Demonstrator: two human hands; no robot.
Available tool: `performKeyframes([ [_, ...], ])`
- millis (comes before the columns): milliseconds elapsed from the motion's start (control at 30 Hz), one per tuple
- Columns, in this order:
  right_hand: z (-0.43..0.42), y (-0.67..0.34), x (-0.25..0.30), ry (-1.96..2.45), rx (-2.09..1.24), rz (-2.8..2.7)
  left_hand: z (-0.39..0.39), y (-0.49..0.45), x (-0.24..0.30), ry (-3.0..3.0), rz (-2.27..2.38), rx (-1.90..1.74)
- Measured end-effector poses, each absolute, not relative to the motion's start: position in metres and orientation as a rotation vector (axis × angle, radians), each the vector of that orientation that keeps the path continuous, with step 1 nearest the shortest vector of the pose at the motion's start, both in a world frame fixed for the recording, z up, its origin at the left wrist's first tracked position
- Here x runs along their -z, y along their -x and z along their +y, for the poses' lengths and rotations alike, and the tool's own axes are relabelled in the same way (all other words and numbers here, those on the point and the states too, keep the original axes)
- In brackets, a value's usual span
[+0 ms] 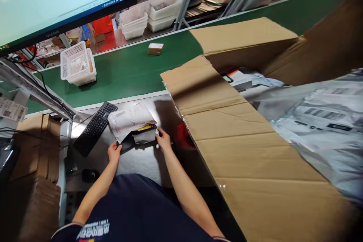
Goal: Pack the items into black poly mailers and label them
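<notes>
**On the bench (138,164), a bag (129,119) held at both sides**

Left hand (114,153) pinches the bag's near left corner; right hand (163,140) pinches its near right edge, fingers closed against thumbs. A grey packet (144,136) shows between them. The keyboard (96,126) lies just left of the bag; beyond runs a green belt (121,68) bearing a basket (75,60).

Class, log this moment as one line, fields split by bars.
left hand: on white package, near-left corner | right hand: on its right side | keyboard: left of package | small box: on green belt
</notes>
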State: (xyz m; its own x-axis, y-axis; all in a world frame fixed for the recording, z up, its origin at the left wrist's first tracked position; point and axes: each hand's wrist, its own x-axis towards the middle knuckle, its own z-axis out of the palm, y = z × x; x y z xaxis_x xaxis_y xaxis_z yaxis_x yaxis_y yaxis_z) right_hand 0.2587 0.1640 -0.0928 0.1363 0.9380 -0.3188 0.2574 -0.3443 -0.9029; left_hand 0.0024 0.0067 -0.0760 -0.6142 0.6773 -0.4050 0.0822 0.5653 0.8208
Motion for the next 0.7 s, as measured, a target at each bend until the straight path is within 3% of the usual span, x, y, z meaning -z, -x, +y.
performKeyframes([
  [367,0.158,-0.251,0.09,1.735,-1.205,-1.043,0.001,-0.013,0.072,-0.433,1.945,-1.243],
  [700,0.162,-0.251,0.096,1.872,-1.092,-1.132,-0.002,-0.017,0.062,-0.475,2.093,-1.122],
])
